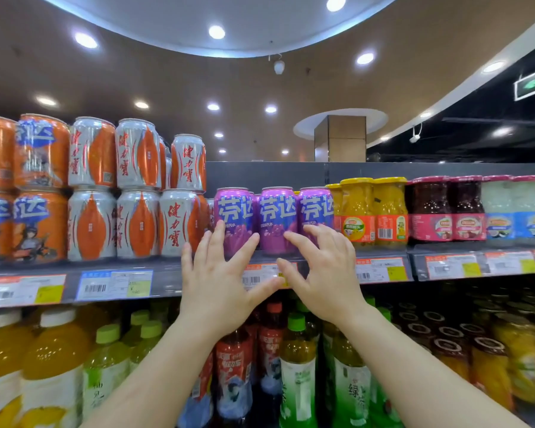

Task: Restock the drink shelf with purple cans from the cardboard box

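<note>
Grey metal shelf [167,274], glossy cylindrical purple cans [277,219], both hands [221,273] spread, released.

The scene is brightly and evenly lit from above by round recessed ceiling lights [217,32] and a large pale oval ceiling panel [198,23] that glows near white. The lamps blow out into soft halos. Shadows are faint; the bottles under the shelf [173,273] sit in dimmer light. The silver cans [136,152] carry soft highlights. Wide-angle distortion bends the shelf edge and the ceiling lines, most strongly toward the left and right edges. Motion blur softens the whole picture: price labels [115,284] are unreadable, and the jars [507,208] at the right end smear. The far right background is dark.
</note>
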